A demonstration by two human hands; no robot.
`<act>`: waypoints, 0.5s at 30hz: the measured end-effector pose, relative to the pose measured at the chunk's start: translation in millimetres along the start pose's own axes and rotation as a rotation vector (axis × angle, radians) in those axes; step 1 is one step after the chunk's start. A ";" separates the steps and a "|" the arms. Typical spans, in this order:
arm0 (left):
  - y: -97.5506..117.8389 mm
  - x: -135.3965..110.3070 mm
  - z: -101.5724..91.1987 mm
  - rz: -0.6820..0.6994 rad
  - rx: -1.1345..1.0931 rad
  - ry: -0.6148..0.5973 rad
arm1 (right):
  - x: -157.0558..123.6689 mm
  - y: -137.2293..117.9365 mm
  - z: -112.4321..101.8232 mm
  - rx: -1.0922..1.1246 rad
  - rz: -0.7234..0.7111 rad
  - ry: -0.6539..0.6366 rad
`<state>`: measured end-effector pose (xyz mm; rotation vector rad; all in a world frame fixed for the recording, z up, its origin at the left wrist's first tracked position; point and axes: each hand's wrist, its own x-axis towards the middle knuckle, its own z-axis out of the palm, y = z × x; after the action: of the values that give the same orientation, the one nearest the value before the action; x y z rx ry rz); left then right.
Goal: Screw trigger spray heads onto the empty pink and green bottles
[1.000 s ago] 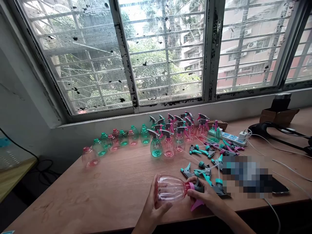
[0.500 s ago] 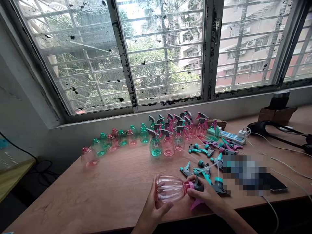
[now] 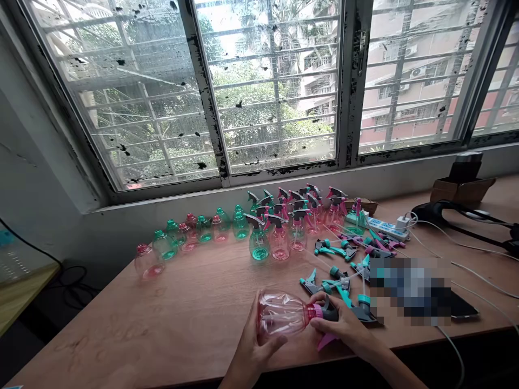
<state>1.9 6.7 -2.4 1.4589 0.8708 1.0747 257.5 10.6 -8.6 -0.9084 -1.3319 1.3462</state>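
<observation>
A clear pink spray bottle (image 3: 284, 313) lies sideways between my hands, near the table's front edge. My left hand (image 3: 255, 337) is wrapped around its base end. At the neck, my right hand (image 3: 338, 321) grips the pink and dark grey spray head (image 3: 327, 310), whose pink trigger points down. The spray head sits on the bottle's mouth; how tightly, I cannot tell. Just beyond my right hand lie several loose teal and grey spray heads (image 3: 336, 283). Farther back, finished-looking bottles with spray heads (image 3: 279, 243) stand in a group.
Open pink and green bottles (image 3: 164, 246) stand in a row at the back left. A power strip (image 3: 387, 228) with white cables, a phone (image 3: 462, 303) partly blurred out, a black headband-like frame (image 3: 441, 216) and a cardboard box (image 3: 462, 190) occupy the right side.
The pink bottle has turned slightly about its long axis in my hands. Both hands stay in almost the same place, and the other things have not moved.
</observation>
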 end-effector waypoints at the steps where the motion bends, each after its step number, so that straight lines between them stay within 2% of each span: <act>1: -1.9 0.1 -1.2 0.003 0.024 0.002 | 0.3 0.3 0.3 0.014 0.012 -0.003; 7: -13.0 0.1 -5.3 0.069 0.110 -0.008 | 2.5 2.0 2.4 0.071 0.024 0.006; 15: -6.1 0.5 -3.3 -0.039 -0.017 -0.005 | 2.0 2.9 0.1 0.031 0.014 -0.018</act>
<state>-0.9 9.2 -8.3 1.4247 0.8815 1.0470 256.5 12.8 -11.1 -0.8883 -1.3167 1.3849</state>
